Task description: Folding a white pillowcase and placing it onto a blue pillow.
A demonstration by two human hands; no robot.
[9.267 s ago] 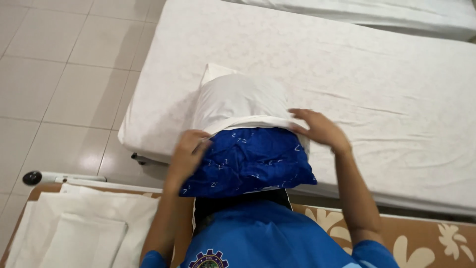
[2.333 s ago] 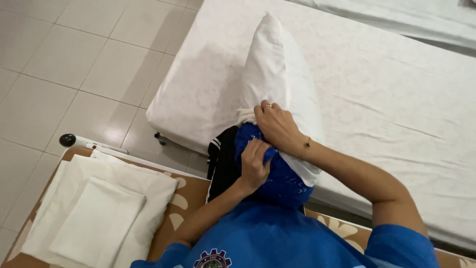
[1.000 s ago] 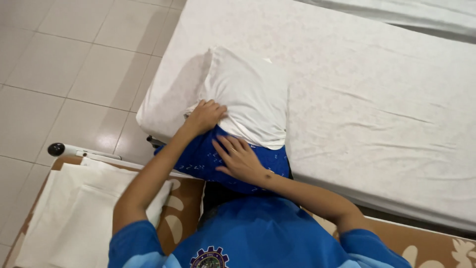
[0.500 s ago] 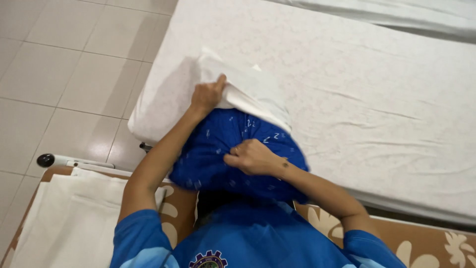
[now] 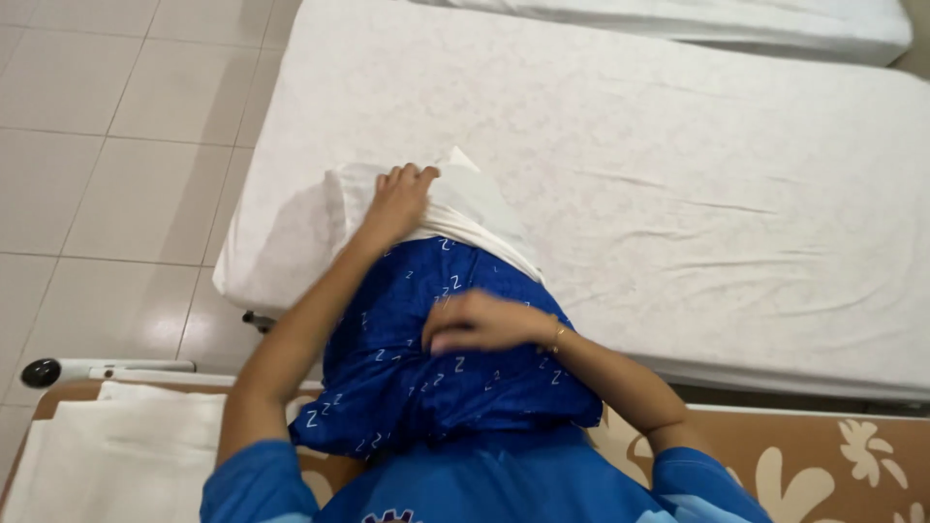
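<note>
A blue patterned pillow (image 5: 426, 378) lies between me and a bed, its far end inside a white pillowcase (image 5: 465, 208). My left hand (image 5: 395, 199) presses on the white pillowcase near its edge, fingers curled over the cloth. On the blue pillow's middle, my right hand (image 5: 484, 322) grips a fold of the blue fabric. The pillow rests partly on the white mattress (image 5: 678, 174).
A second white bed (image 5: 775, 19) runs along the top. Folded white linen (image 5: 116, 455) lies at the lower left on a brown flowered surface (image 5: 823, 465). A white bar with a black end (image 5: 87, 369) sits beside the tiled floor (image 5: 116, 145).
Since a second ago, more of the blue pillow shows outside the white case. My left hand has moved up onto the case and my right hand has gripped the blue fabric.
</note>
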